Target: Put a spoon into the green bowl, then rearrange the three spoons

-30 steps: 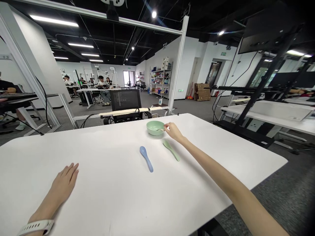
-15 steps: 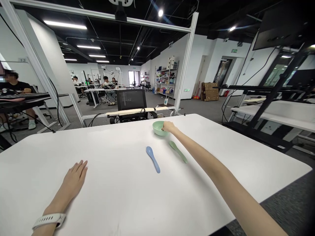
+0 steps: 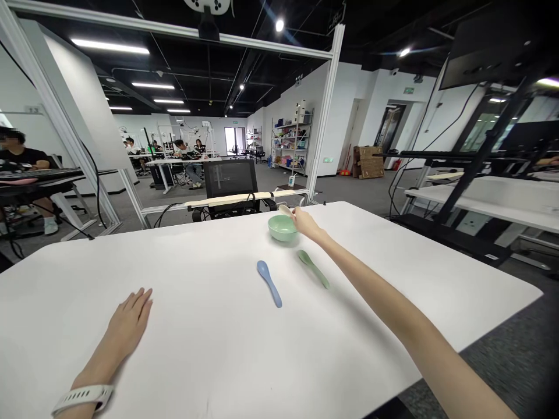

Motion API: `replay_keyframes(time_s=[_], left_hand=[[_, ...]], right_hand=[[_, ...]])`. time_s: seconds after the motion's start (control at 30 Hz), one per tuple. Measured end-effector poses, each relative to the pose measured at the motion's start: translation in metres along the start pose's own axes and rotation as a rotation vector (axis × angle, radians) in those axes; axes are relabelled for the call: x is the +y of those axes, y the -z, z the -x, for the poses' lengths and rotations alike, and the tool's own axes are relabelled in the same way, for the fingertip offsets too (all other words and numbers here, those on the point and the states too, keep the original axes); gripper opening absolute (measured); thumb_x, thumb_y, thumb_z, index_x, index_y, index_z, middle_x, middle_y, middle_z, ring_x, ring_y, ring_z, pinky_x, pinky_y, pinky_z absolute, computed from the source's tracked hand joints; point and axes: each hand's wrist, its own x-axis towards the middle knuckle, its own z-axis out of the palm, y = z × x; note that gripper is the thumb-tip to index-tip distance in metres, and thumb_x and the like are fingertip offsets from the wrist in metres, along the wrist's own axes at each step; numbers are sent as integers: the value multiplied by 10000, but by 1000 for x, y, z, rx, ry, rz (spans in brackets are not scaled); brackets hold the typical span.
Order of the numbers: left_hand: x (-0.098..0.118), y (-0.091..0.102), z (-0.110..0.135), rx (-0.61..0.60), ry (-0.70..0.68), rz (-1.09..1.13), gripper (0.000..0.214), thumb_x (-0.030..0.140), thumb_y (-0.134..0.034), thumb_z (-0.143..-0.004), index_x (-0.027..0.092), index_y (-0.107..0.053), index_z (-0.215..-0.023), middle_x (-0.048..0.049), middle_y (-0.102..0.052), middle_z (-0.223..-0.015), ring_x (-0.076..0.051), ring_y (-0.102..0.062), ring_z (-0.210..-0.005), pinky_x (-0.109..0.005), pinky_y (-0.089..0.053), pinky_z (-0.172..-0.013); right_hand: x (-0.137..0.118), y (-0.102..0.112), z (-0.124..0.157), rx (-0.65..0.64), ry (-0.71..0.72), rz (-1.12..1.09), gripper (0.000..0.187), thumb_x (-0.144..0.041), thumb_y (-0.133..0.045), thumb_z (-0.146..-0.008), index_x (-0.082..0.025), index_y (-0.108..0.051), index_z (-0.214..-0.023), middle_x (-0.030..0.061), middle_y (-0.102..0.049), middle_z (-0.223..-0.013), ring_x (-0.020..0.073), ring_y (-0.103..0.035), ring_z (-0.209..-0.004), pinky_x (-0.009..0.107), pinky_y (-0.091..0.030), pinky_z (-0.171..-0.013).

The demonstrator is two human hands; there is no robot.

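Observation:
My right hand (image 3: 305,223) reaches to the far side of the table and is closed on a cream-coloured spoon (image 3: 285,210). The spoon's bowl end points left, above the rim of a light green bowl (image 3: 279,229); its handle is hidden in my fingers. Nearer to me lie a green spoon (image 3: 313,269), under my right forearm's left side, and a blue spoon (image 3: 269,283) to its left. My left hand (image 3: 131,320) rests flat on the table at the left, palm down with fingers stretched, holding nothing.
The white table (image 3: 196,349) spans the foreground. A metal frame (image 3: 325,116) stands along its far edge, with a black office chair (image 3: 231,178) behind. Several people sit at desks further back. At the right stands another white desk (image 3: 471,209) with dark stands.
My right hand has risen slightly from the green bowl, and the cream spoon now shows above the rim. The view has shifted a little. My left hand stays flat on the table.

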Motion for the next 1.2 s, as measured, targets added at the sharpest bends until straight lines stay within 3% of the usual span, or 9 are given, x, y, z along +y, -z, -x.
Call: replay_keyframes(time_s=[0.1,0.23,0.33,0.4,0.57,0.73,0.9,1.07,1.2], left_hand=[[-3,-1,-1,24,4,29,724,495,-272,-959,108,-696,-1400,-214,-700,-1499,-387,-616,-1436,-591,-497,-1201],[6,5,-1,69,-27,79,728,518,-279,-955,98,-680,-1395,-227,-700,-1489,-399,-605,-1443,-609,-479,-1218],[33,18,-1,118,-72,137,711,524,-274,-968,96,-670,-1375,-230,-707,-1474,-384,-612,-1438,-587,-463,-1241],[63,30,-1,142,-129,193,648,546,-279,-995,166,-675,-1339,-183,-731,-1442,-339,-639,-1406,-557,-475,-1236],[154,54,1,42,-282,321,508,592,-302,-1043,252,-675,-990,-94,-784,-1028,-273,-745,-996,-465,-601,-962],[242,53,1,7,-470,385,443,483,-282,-1096,260,-589,-869,-63,-710,-891,-247,-685,-852,-442,-569,-831],[329,32,7,-72,-653,434,317,427,-435,-1083,254,-581,-861,-50,-701,-903,-220,-672,-880,-397,-557,-838],[399,13,16,-138,-771,462,339,566,-706,-927,244,-616,-983,-68,-718,-1012,-254,-684,-969,-424,-574,-867],[434,-3,8,-184,-791,467,545,647,-615,-948,213,-613,-1278,-171,-699,-1340,-332,-657,-1264,-522,-544,-1065]], right_hand=[[9,-12,45,21,71,-205,279,-299,-505,-1126,-119,-631,-1298,190,-787,-1181,275,-750,-1068,288,-493,-831],[6,-45,112,-106,99,-329,382,-540,-718,-977,-169,-693,-1068,104,-777,-953,259,-732,-876,295,-480,-730],[-10,-67,146,-173,63,-394,480,-638,-757,-889,-178,-695,-1012,98,-765,-937,250,-717,-832,296,-451,-666],[-22,-77,157,-202,53,-412,452,-602,-802,-848,-192,-683,-995,100,-765,-966,248,-714,-829,293,-427,-637],[-31,-83,157,-206,85,-378,125,-293,-731,-896,-213,-638,-876,81,-755,-893,229,-689,-792,287,-375,-631],[11,-64,141,-51,26,-422,150,-301,-685,-919,-225,-596,-826,62,-737,-859,210,-656,-759,281,-373,-636],[71,-46,123,127,-134,-465,218,-342,-662,-916,-250,-521,-777,18,-658,-748,189,-597,-680,283,-376,-621],[108,-47,113,249,-262,-518,203,-319,-639,-909,-263,-498,-774,23,-642,-742,199,-601,-682,299,-413,-652],[117,-54,110,264,-260,-529,194,-320,-641,-906,-274,-488,-797,37,-674,-794,215,-639,-735,309,-453,-706]])
